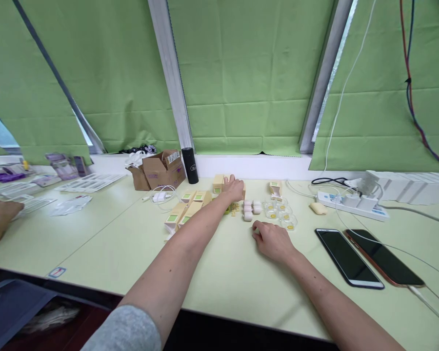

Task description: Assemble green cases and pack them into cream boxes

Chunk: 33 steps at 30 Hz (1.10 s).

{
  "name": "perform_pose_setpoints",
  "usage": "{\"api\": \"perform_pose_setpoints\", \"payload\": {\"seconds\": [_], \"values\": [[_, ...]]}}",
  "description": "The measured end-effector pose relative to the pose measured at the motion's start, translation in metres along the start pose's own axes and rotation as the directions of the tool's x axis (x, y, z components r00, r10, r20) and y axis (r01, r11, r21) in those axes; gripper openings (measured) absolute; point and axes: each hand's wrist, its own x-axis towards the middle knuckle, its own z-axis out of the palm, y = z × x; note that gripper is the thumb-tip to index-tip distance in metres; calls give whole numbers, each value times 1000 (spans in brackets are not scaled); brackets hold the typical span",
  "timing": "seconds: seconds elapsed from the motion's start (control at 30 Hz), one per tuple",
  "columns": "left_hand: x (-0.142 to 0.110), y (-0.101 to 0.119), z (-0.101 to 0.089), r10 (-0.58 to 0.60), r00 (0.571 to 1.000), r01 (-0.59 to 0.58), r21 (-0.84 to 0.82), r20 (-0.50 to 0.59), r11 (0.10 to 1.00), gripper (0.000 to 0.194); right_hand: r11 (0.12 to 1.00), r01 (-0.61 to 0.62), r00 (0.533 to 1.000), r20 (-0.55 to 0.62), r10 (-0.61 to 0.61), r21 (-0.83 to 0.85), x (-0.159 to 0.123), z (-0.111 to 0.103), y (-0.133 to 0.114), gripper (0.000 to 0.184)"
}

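Note:
My left hand (233,187) reaches far across the table and closes over a small tan box (218,183) in a group near the back edge. My right hand (272,240) rests on the table with its fingers curled down; whether anything is under them I cannot see. Just beyond it lie three pale pink cases (251,208) and several clear plastic trays (281,212). More tan boxes with green labels (185,210) lie flat in a row to the left of my forearm.
Two phones (366,256) lie face up at the right, one cabled. A white power strip (351,202) sits behind them. A cardboard box (163,169) and black cylinder (190,165) stand at the back. Another person's hand (0,214) rests at the far left.

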Motion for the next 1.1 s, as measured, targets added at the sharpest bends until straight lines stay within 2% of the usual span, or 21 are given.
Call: {"api": "perform_pose_setpoints", "payload": {"seconds": [0.2, 0.33, 0.53, 0.8, 1.1], "values": [[-14, 10, 3, -34, 995, 34, -4, -94, 999, 65, 1000, 14, 1000, 7, -14, -11, 0, 0, -1, 23], [-35, 25, 1, -6, 993, 4, -19, -121, 1000, 49, 1000, 18, 1000, 8, -18, -6, 0, 0, -1, 23], [-50, 34, 3, -36, 998, 33, -79, -43, 996, 38, 1000, 24, 1000, 8, -24, -19, 0, 0, -2, 23], [-29, 37, 7, -139, 988, 149, -176, 69, 973, 40, 999, 33, 999, -6, -33, -22, 0, 0, -1, 24], [9, 24, 12, -203, 969, 235, -261, 142, 936, 51, 999, 33, 999, 17, -32, -22, -1, -3, -3, 24]]}}
